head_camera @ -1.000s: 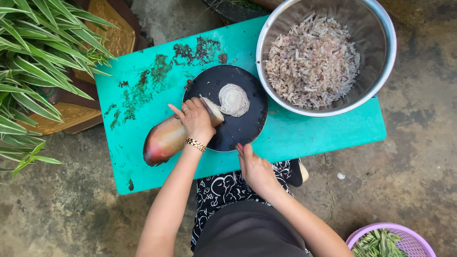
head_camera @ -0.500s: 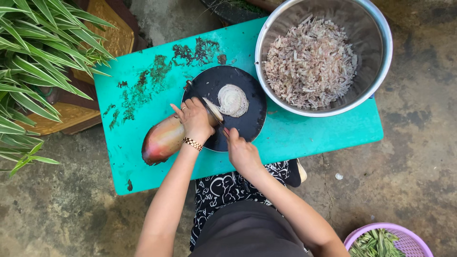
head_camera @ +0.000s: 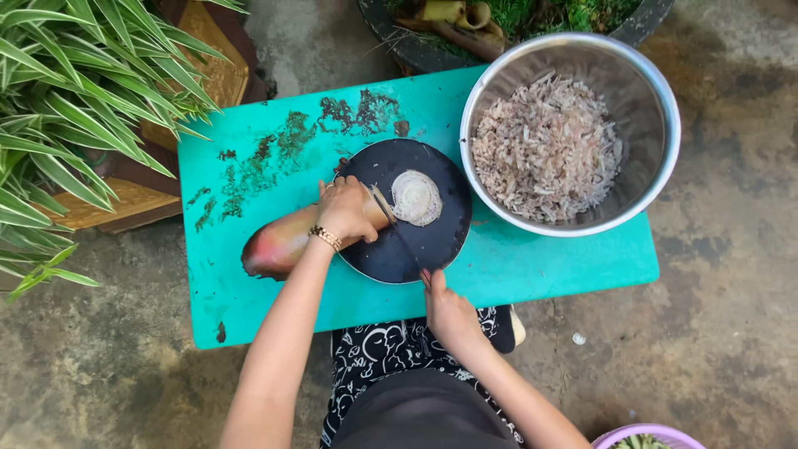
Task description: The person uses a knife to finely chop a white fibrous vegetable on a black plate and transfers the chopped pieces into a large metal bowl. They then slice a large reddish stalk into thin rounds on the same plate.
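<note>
We pin the blossom (head_camera: 287, 241) with left hand (head_camera: 347, 212) wrapped tight; right hand (head_camera: 449, 312) clenched round the knife (head_camera: 399, 237). Slice thin, fingertips tucked back.

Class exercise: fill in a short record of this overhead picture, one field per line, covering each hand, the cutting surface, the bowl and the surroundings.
Left hand: presses a reddish banana blossom down at its cut end
Right hand: grips a knife, blade angled across the cut end
Cutting surface: round dark board, on a turquoise table
On the board: a pale round slice lying flat
Bowl: metal bowl, holds fine pale shreds
Table marks: dark green stains
Surroundings: leafy plant at left; purple basket at bottom edge
</note>
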